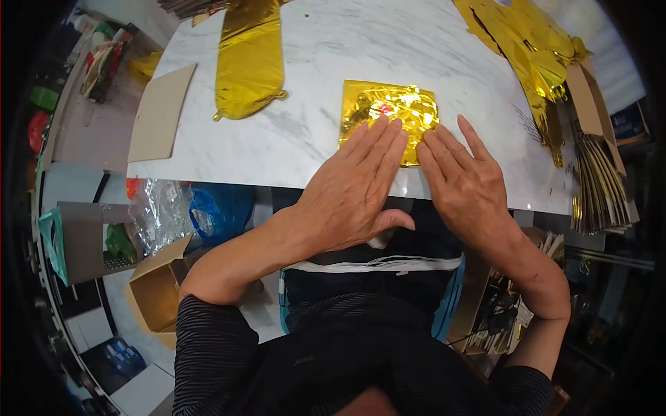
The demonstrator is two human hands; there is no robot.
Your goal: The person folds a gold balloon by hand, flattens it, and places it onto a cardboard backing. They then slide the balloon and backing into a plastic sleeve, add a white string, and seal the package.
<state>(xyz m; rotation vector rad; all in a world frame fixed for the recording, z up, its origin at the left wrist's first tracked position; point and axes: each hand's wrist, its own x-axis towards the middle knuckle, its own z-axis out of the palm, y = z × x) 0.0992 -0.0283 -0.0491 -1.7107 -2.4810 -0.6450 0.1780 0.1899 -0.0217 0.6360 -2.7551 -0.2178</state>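
Gold foil balloon, already folded into a rough square, is lying under our fingertips at the near edge of the marble desk. We are pressing it flat with the left hand and the right hand, both spread open, palms down, gripping nothing. Beyond the left hand a long balloon is lying unfolded. Beyond the right hand a crumpled gold heap is lying too, so most of the folding seems left.
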